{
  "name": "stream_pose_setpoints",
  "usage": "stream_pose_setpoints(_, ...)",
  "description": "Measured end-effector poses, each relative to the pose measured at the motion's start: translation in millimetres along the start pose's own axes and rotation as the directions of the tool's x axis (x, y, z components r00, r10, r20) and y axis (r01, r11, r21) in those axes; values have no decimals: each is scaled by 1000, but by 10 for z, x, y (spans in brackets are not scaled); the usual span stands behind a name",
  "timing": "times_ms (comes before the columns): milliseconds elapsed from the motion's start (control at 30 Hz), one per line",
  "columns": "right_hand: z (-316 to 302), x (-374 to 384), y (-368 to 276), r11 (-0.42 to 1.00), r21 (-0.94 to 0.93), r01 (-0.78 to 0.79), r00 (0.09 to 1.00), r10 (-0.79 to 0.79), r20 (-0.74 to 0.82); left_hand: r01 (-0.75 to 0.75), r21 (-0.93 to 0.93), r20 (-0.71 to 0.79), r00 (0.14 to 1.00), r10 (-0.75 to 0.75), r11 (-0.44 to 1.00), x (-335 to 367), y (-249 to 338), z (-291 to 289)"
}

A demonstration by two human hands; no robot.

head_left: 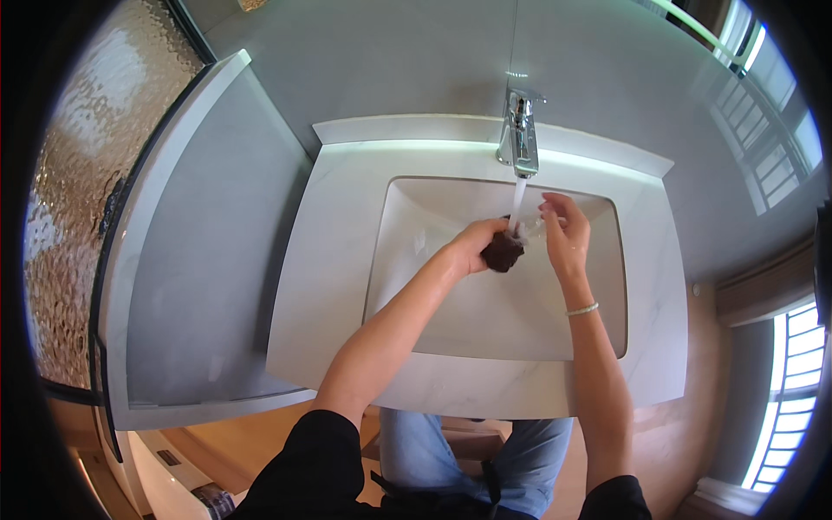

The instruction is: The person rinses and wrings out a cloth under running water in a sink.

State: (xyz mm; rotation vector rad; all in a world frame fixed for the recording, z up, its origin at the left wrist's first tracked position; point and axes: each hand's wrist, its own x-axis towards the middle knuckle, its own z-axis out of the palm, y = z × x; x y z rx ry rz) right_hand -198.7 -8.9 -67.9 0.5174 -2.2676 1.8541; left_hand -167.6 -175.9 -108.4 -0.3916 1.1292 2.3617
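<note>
My left hand point(477, 245) is closed around a dark brown, rough-looking clump point(503, 255) over the basin; I cannot make out its kind. A stream of water point(518, 198) runs from the chrome faucet point(523, 130) onto the clump and splashes there. To the right of the stream, my right hand point(567, 234) is raised with bent fingers apart, and no object shows in it. A pale bracelet point(581, 309) circles the right wrist. Both hands are inside the white rectangular sink point(485, 334), above its bottom.
A white marbled countertop point(334, 260) surrounds the sink, with a low backsplash point(407, 128) along the grey wall point(390, 61). A grey panel with a white edge point(208, 251) stands close on the left, beside textured glass point(87, 173). A barred window point(793, 381) is at the far right.
</note>
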Motion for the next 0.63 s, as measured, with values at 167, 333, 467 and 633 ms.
stream_pose_setpoints(167, 104, 118, -764, 979, -42, 198, 979, -200, -50, 24, -173, -52, 998, -34, 985, 21, -71, 21)
stream_pose_setpoints(333, 49, 498, -1129, 930, -238, 282, 958, -285, 20, 100, -251, 35, 995, -95, 963, 262, -215, 57)
stream_pose_setpoints(467, 93, 542, -1263, 829, -468, 306, 945, -323, 46, -33, -200, 22, 999, 39, 979, 172, -172, 179)
stream_pose_setpoints(633, 202, 566, -1344, 785, -540, 304, 940, -341, 33, -156, -203, -126, 983, 132, 967, 60, -134, 182)
